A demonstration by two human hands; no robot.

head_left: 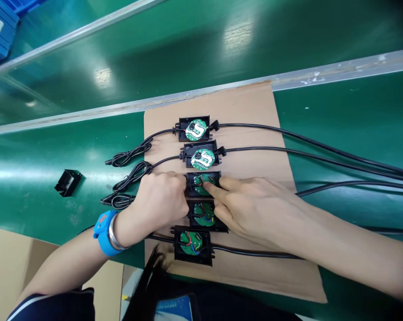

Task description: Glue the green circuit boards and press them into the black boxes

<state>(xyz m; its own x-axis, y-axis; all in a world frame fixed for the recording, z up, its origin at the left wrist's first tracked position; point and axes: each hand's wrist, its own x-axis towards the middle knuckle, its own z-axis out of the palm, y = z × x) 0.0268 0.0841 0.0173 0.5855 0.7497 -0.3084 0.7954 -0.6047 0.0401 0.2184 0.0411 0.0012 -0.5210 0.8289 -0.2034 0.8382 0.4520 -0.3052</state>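
Head view; green bench [338, 118] with cardboard sheet [241, 104] on it; five open black cases in a column on the sheet, each with a round green board in it.

Third case [190, 183] from the far side sits between the hands; right hand [255, 200]: index finger stretched out, tip on the third board [197, 180] near a red wire, thumb lower down by the right edge of the fourth case [222, 226]; can't tell if it grips anything; left hand [164, 196]: fingers curled in, knuckles against the left ends of third and fourth cases; fingertips hidden, can't tell what it grasps; left wrist has blue wristband [105, 234] plus metal bangle [113, 231].

First case [184, 122] and second case [189, 149] lie farther off, boards showing a white S-like patch; fourth and fifth case [204, 258] nearer the body, coloured wires on their boards; black cables [321, 145] run off right; coiled leads [129, 156] at left, partly off the sheet; small black housing [68, 183] alone on the bench, left of the coils; blue bin [0, 31] top left; brown carton [7, 263] lower left.
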